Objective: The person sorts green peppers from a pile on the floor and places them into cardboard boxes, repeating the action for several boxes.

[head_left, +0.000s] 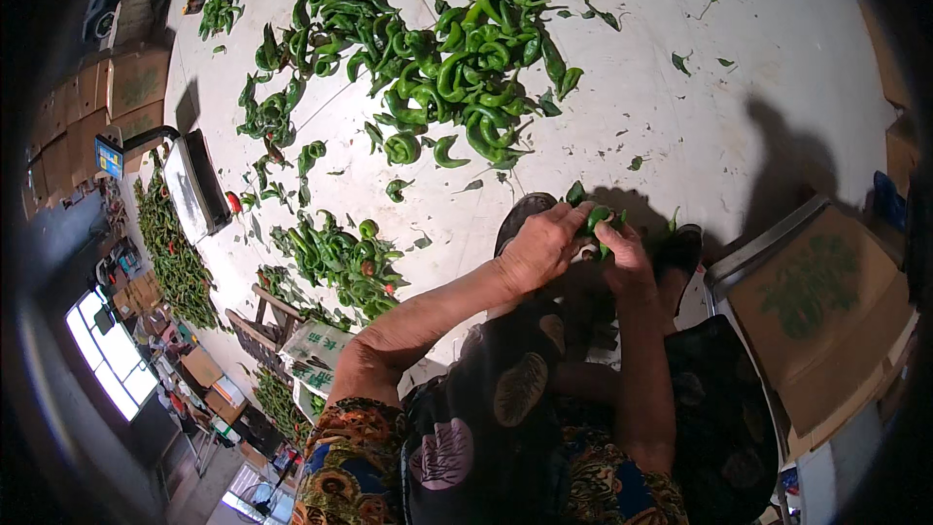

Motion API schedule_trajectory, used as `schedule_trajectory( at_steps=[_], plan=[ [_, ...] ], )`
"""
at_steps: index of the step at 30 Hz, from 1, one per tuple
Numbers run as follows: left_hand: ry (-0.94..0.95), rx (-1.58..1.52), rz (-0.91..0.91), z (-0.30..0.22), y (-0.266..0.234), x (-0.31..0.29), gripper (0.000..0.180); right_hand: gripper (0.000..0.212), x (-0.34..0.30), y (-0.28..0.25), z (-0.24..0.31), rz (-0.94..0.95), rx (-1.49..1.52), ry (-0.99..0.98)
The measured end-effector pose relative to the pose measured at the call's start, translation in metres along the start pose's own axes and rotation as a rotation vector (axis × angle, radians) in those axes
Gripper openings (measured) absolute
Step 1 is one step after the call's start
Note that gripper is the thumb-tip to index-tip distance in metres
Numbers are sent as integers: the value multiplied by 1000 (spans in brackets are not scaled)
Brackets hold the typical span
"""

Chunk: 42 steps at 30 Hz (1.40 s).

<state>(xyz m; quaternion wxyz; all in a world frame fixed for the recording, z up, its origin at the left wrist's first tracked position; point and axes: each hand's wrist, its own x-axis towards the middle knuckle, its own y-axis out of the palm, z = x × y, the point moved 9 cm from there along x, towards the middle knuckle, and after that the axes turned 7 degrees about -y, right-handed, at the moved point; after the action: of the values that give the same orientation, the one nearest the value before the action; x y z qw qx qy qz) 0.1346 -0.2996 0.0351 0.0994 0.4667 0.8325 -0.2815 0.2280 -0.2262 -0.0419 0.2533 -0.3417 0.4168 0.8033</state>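
Green peppers are gripped between my two hands, just above my shoes and the pale floor. My left hand closes around them from the left, its knuckles upward. From the right, my right hand pinches them with thumb and fingers. How many peppers I hold is partly hidden by the fingers. Ahead of my hands a large heap of green peppers spreads over the floor. A smaller pile of peppers, a few of them reddish, lies left of my left forearm.
At the right stands a flattened cardboard box in a metal-edged frame. A platform scale stands at the left, near a long row of peppers. A wooden stool and a white printed box sit by my left elbow. Stacked cartons stand far left.
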Motion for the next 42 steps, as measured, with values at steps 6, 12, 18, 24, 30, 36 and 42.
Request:
schedule_trajectory(
  at_steps=[6,12,18,24,30,36,42],
  plan=[
    [37,-34,-225,16,-44,3,51,23,5,7,4,39,176,22],
    [-75,544,-964,57,-198,28,44,50,2,13,8,96,-44,-51],
    [-173,606,-726,83,-160,57,28,57,4,28,0,131,-91,25],
    [-161,-192,-629,73,-118,36,24,51,-1,20,9,79,-47,-27],
    [-220,-639,-106,39,-23,4,17,31,0,29,4,237,-192,-18],
    [-158,-464,-81,25,-10,4,15,24,13,-18,-31,92,-7,56],
    [-7,-36,-559,22,-86,21,17,25,5,-4,-15,-37,-4,57]
  ],
)
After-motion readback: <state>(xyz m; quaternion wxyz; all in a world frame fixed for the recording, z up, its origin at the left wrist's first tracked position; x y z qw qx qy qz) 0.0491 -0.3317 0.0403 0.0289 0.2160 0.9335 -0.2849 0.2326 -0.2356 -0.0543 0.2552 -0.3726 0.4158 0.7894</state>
